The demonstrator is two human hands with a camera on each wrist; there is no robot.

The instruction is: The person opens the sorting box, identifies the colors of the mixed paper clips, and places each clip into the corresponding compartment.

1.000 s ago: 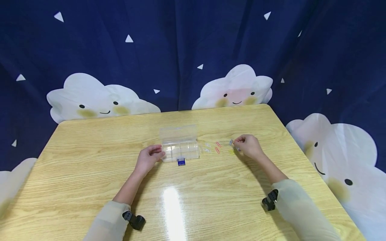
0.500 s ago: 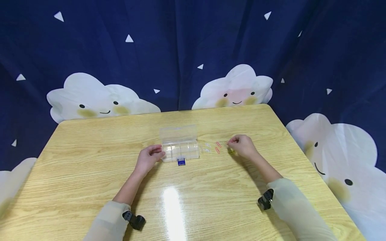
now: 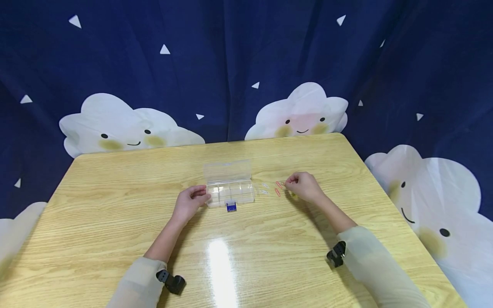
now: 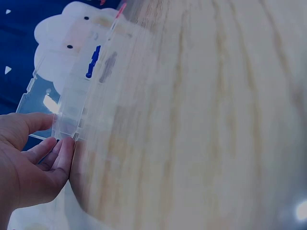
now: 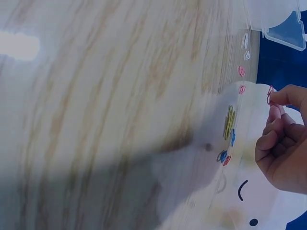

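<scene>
My left hand (image 3: 188,203) holds the left end of a clear plastic box (image 3: 242,197) with compartments. Its lid (image 3: 227,171) stands raised at the back, and a blue latch (image 3: 231,207) hangs at the front. Between thumb and fingertips, my right hand (image 3: 305,186) pinches a red paper clip (image 5: 269,95), held just above the table near two red paper clips (image 3: 278,192). White paper clips (image 3: 264,191) lie between these and the box. In the right wrist view, yellow paper clips (image 5: 230,123), blue paper clips (image 5: 222,156) and another red paper clip (image 5: 227,161) lie beneath the hand.
A wooden table (image 3: 269,256) carries everything, with a bright glare streak at its front. Behind it hangs a dark blue curtain (image 3: 215,64) with white clouds. A small black camera (image 3: 336,254) sits on the right sleeve.
My right hand has shifted left towards the red clips, carrying a red clip that has come into sight at its fingertips. The left hand and box have stayed put.
</scene>
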